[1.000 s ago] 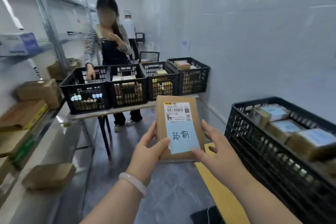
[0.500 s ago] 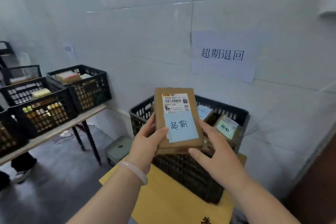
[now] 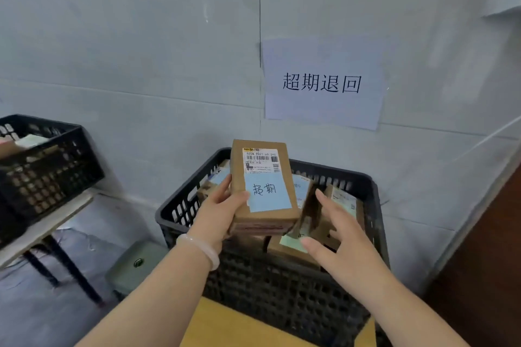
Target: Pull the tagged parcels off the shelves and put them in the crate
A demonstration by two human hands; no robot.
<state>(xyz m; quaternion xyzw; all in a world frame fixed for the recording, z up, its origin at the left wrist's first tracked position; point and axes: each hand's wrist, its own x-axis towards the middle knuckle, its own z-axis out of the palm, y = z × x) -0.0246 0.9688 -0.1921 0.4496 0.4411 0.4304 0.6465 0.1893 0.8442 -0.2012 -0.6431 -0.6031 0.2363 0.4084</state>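
Over the crate (image 3: 282,296), my left grip (image 3: 218,214) holds the parcel (image 3: 263,186) by its left edge, thumb on top beside the blue tag (image 3: 267,191), fingers underneath. My right grip (image 3: 338,236) is wide, fingers spread and holding nothing, just beside the parcel's right side and above the boxes (image 3: 290,251) inside. I cannot tell whether its fingertips touch the tilted box (image 3: 310,205).

I judge this to be the drop-off step: the parcel is over the crate but not yet set down. Next I need to lower it past the rim and release it flat.

Room is tight. The crate looks nearly full, its load lying at mixed angles, with that tilted box right by my right grip. I would likely nudge it aside or lay this parcel on top. The wall (image 3: 169,65) stands close behind the crate's far side and the near rim lies under my left wrist, so the way in is straight down.
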